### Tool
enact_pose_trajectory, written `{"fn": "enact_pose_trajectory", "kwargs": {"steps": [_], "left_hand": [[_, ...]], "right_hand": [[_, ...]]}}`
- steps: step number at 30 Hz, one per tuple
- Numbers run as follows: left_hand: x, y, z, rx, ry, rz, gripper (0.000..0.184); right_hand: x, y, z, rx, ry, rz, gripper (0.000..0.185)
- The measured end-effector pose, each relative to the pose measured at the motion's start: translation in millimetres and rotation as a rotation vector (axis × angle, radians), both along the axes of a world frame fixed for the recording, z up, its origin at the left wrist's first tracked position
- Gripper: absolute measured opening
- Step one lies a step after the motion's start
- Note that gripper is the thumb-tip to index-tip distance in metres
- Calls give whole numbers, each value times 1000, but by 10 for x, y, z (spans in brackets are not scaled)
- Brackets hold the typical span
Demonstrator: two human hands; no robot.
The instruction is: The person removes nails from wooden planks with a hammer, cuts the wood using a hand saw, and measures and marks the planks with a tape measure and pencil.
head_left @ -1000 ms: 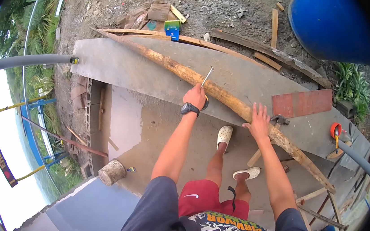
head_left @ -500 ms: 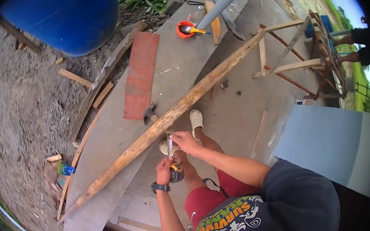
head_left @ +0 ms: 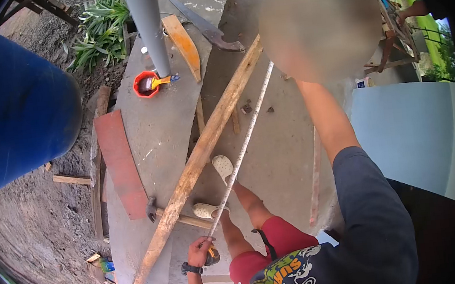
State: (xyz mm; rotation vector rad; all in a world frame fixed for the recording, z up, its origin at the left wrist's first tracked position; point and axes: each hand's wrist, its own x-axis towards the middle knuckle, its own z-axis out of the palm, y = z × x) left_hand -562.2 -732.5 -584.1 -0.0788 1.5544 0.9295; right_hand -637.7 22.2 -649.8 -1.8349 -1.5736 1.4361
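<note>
My left hand [head_left: 198,251] is closed around a tape measure [head_left: 212,256] with a dark and yellow case, low in front of my legs. Its pale blade [head_left: 245,144] stretches out to my right hand [head_left: 293,67], whose arm reaches far forward. A blurred patch covers most of that hand, but the blade runs up to its fingers. Alongside the blade lies a long, rough wooden pole [head_left: 201,153]. A hammer [head_left: 183,217] lies across under the pole, its head on the left side.
A handsaw [head_left: 204,25], an orange-faced wood piece [head_left: 183,46] and a red tub [head_left: 146,85] with a paintbrush are near a grey post [head_left: 147,28]. A red board [head_left: 120,163] and blue barrel [head_left: 19,114] stand left. Another person's arms [head_left: 410,3] show at far right.
My right hand has moved far forward and away from my left, and the tape blade is now drawn out long between them. The view has turned and shifted.
</note>
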Motion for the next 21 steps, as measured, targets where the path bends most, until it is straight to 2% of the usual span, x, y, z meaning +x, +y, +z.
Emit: {"fn": "enact_pose_trajectory", "kwargs": {"steps": [4, 7, 9, 12, 14, 16, 21], "left_hand": [[-405, 949, 109, 8, 151, -66, 28], [-586, 1442, -95, 76, 273, -77, 28], [-707, 1614, -208, 57, 242, -68, 27], [-776, 1646, -142, 37, 212, -51, 27], [-793, 1508, -132, 36, 226, -48, 27], [-835, 1449, -77, 20, 199, -60, 27], [-948, 1312, -195, 31, 262, -75, 27]], "right_hand": [[-382, 471, -221, -22, 56, 17, 27], [-511, 573, -268, -63, 79, 10, 23], [-568, 591, -264, -83, 77, -21, 23], [-534, 546, -272, -121, 39, -71, 25], [-510, 477, -274, -164, -55, 69, 25], [-508, 510, -475, -153, -14, 25, 25], [-544, 409, -434, -99, 63, -69, 28]]}}
